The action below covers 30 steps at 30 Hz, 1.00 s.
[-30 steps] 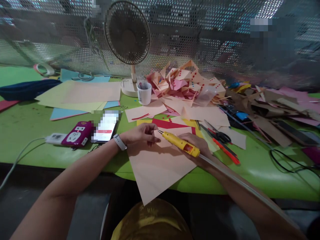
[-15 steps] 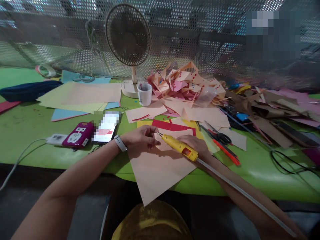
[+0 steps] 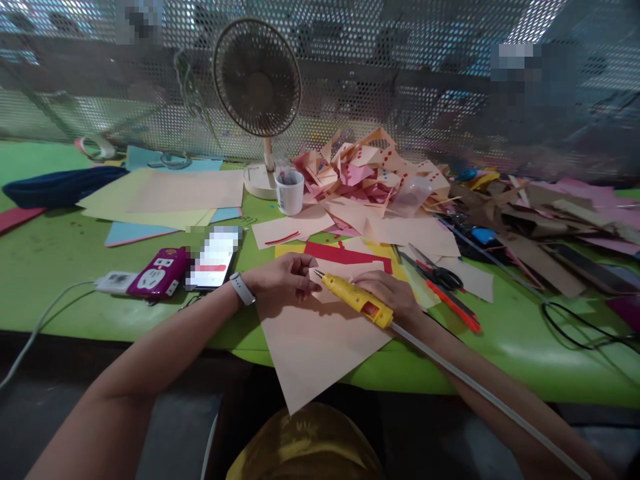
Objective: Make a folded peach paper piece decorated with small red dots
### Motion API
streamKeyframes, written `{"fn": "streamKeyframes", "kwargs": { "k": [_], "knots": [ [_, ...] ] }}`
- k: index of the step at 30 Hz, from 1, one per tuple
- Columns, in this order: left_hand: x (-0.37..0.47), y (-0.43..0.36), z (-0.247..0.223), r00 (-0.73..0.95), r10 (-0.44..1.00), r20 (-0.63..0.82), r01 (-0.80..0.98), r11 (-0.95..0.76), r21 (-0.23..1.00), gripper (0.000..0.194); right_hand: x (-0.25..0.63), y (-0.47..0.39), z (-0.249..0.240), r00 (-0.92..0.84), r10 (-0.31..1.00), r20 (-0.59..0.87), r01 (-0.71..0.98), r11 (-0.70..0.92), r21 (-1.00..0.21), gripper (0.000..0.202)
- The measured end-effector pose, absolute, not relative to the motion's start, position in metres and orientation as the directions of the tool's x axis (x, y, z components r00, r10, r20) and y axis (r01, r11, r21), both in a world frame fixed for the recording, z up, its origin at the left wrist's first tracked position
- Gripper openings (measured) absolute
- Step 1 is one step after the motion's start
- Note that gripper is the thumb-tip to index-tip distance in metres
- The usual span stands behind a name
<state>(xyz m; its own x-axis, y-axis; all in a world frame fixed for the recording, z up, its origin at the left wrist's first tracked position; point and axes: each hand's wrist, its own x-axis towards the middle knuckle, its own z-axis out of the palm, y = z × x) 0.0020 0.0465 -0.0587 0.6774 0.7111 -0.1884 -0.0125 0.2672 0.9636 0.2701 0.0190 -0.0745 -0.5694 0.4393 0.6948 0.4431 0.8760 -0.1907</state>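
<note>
A yellow glue gun [image 3: 350,293] is gripped in my right hand [image 3: 393,292], its metal nozzle pointing left. A long translucent glue stick [image 3: 465,381] runs out of its back end along my forearm. My left hand [image 3: 286,275] is close to the nozzle, thumb and fingertips pinched together; whatever they hold is too small to make out. Beneath both hands lies a large peach paper sheet [image 3: 315,360], its corner hanging over the table edge. A red paper piece [image 3: 345,256] and yellow paper [image 3: 283,251] lie just beyond.
To the right are scissors [image 3: 443,275] and a red-and-black cutter [image 3: 457,308]. A phone [image 3: 215,260] and purple power socket [image 3: 159,275] sit left. Behind stand a fan [image 3: 257,80], a white cup [image 3: 290,193] and a heap of paper scraps [image 3: 370,167]. Brown scraps [image 3: 530,207] lie far right.
The view has tilted up slightly. The glue gun's nozzle has shifted slightly down relative to my left fingers; both hands otherwise keep nearly the same pose.
</note>
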Motion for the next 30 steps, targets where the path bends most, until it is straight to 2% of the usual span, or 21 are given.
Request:
{"fn": "streamKeyframes", "kwargs": {
  "k": [4, 11, 21, 30],
  "knots": [
    [0.002, 0.046, -0.059, 0.671, 0.716, -0.194, -0.013, 0.273, 0.962, 0.037, 0.272, 0.018, -0.075, -0.571, 0.455, 0.683, 0.452, 0.869, -0.201, 0.013],
    [0.001, 0.047, -0.059, 0.667, 0.718, -0.198, -0.017, 0.281, 0.959, 0.045, 0.271, 0.018, -0.067, -0.586, 0.382, 0.715, 0.434, 0.893, -0.122, 0.013],
    [0.0, 0.048, -0.058, 0.675, 0.715, -0.185, 0.022, 0.231, 0.973, 0.04, 0.275, 0.019, -0.071, -0.609, 0.443, 0.658, 0.435, 0.88, -0.189, 0.011],
    [-0.002, 0.049, -0.055, 0.673, 0.725, -0.148, 0.044, 0.161, 0.986, 0.038, 0.273, 0.019, -0.062, -0.626, 0.409, 0.664, 0.431, 0.891, -0.142, 0.014]
  ]
}}
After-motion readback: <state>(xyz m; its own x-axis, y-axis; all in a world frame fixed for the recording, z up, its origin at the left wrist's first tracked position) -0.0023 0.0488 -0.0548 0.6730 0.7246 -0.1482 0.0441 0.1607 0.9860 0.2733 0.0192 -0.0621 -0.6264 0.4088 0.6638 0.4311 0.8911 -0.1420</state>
